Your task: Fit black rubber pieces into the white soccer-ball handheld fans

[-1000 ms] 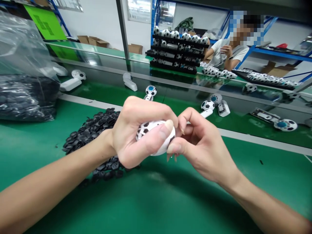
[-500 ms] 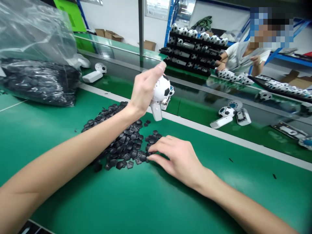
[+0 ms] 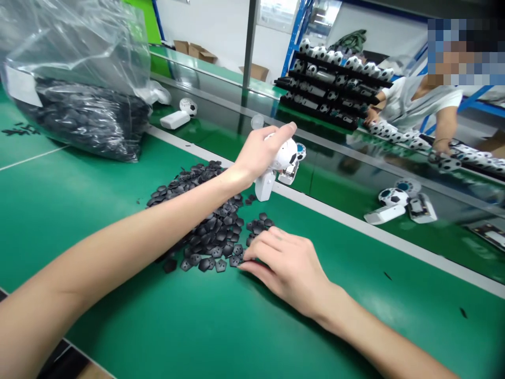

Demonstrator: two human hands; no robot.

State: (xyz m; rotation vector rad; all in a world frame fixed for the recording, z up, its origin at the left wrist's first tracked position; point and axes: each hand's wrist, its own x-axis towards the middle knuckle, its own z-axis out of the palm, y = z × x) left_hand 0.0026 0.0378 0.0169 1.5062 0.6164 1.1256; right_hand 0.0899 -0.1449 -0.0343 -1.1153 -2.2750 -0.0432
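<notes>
My left hand (image 3: 260, 150) is wrapped round a white device with a soccer-ball head (image 3: 284, 153), its handle hanging down above the white line of the green table. My right hand (image 3: 286, 260) rests low over the table, its thumb and fingers near the black pentagon pieces (image 3: 221, 221) at the right edge of their pile. Those fingertips are bent toward each other with a small gap, and no piece shows clearly between them. Just beyond the held device sits an opened white part (image 3: 289, 172) with its inside showing.
A clear bag of black pieces (image 3: 90, 116) stands at the left. Ball-headed devices (image 3: 390, 202) lie on the strip beyond the white line. Black trays of balls (image 3: 331, 89) are stacked behind, beside a person (image 3: 422, 108) handling some.
The view has shifted, so the background sits farther right. My left hand still grips the device. My right hand's fingers have drawn closer together by the pile. The person's hand has lowered to the balls.
</notes>
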